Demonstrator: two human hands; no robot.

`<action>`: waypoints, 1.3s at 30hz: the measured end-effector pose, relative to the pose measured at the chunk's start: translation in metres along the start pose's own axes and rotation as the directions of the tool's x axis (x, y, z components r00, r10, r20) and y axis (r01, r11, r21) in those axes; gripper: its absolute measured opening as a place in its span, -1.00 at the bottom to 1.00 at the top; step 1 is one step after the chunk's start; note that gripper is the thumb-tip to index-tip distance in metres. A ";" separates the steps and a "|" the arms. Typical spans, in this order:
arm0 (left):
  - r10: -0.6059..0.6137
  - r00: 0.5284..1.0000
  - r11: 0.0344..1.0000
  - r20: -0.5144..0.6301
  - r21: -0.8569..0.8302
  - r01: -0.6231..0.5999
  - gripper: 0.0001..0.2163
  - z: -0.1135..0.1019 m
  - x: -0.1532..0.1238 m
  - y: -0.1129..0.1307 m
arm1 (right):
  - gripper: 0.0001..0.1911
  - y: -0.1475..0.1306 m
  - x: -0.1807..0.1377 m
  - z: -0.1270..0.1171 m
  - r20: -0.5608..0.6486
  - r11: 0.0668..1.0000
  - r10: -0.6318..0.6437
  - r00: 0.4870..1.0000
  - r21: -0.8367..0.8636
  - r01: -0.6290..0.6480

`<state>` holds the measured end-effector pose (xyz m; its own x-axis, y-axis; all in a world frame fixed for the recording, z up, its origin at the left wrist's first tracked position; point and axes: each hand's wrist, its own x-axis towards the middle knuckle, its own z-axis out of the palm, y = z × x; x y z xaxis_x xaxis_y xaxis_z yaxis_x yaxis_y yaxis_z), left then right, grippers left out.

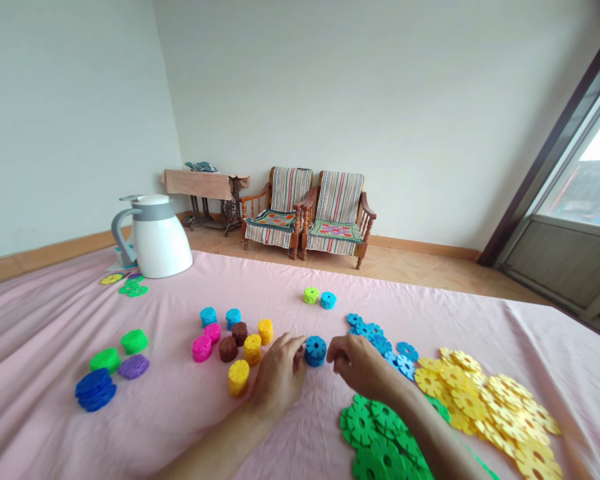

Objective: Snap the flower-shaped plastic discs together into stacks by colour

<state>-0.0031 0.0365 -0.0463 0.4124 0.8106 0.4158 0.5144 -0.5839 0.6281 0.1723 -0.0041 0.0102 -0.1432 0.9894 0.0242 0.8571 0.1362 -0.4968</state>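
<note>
Blue stack [315, 351], pinched between our left hand [279, 377] at nine o'clock and right hand [357, 365] at three, could topple if we squeeze unevenly.

Matt, soft pink cloth [290, 293], lightly creased, is spread over the counter. The toothed discs [315, 350] appear as matt, foam-like plastic. The white jug [160, 240] is finished in smooth, glossy plastic.

Head-worn view, looking forward and down, close over pink table [55, 333]
</note>
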 end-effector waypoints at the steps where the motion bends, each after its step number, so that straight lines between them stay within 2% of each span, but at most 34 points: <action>1: -0.004 1.000 1.000 -0.022 0.000 0.004 -0.63 0.001 0.000 -0.001 | -0.67 0.002 0.000 -0.004 -0.015 1.000 0.006 1.000 -0.006 -0.006; 4: -0.006 0.995 1.000 -0.100 0.007 0.006 -0.63 0.000 -0.001 0.000 | -0.71 0.015 -0.002 -0.017 -0.056 0.997 0.046 0.997 -0.064 -0.050; 6: 0.023 0.988 1.000 -0.154 0.017 -0.020 -0.68 -0.001 -0.001 0.004 | -0.72 0.026 -0.004 -0.025 -0.043 0.989 0.078 0.996 -0.125 -0.082; 10: 0.148 0.969 0.988 -0.197 -0.004 -0.152 -0.77 -0.004 -0.006 0.015 | -0.71 0.043 -0.010 -0.032 0.007 0.961 0.129 0.992 -0.246 -0.123; 15: 0.300 0.951 0.952 -0.070 -0.044 -0.304 -0.72 -0.003 -0.017 0.024 | -0.58 0.047 -0.014 -0.029 0.079 0.930 0.155 0.985 -0.347 -0.119; 20: 0.333 0.939 0.943 0.085 -0.009 -0.334 -0.69 -0.002 -0.024 0.034 | -0.48 0.053 -0.009 -0.025 -0.002 0.944 0.173 0.985 -0.285 -0.166; 26: 0.237 0.944 0.971 0.230 -0.014 -0.240 -0.75 -0.007 -0.044 0.053 | -0.77 0.074 -0.001 -0.030 -0.073 0.966 0.172 0.982 -0.183 -0.182; 29: 0.200 0.935 0.979 0.292 -0.011 -0.205 -0.72 -0.004 -0.060 0.045 | -0.70 0.083 0.008 -0.031 -0.164 0.946 0.223 0.961 -0.203 -0.254; 31: 0.224 0.908 0.974 0.355 -0.044 -0.223 -0.72 0.002 -0.067 0.034 | -0.68 0.085 0.015 -0.029 -0.187 0.940 0.223 0.957 -0.220 -0.262; 33: 0.273 0.879 0.961 0.391 -0.075 -0.266 -0.81 0.010 -0.071 0.022 | -0.66 0.084 0.021 -0.024 -0.184 0.937 0.209 0.961 -0.243 -0.250; 36: 0.306 0.862 0.951 0.403 -0.091 -0.295 -0.92 0.019 -0.070 0.011 | -0.61 0.081 0.026 -0.019 -0.172 0.925 0.212 0.962 -0.282 -0.254; 39: 0.329 0.852 0.943 0.408 -0.098 -0.317 -0.93 0.024 -0.067 0.006 | -0.59 0.083 0.028 -0.019 -0.145 0.916 0.227 0.963 -0.304 -0.262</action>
<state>-0.0097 -0.0228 -0.0861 0.8270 0.4801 0.2924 0.2808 -0.8035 0.5249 0.2484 0.0360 -0.0138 0.1291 0.9910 0.0364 0.9730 -0.1195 -0.1975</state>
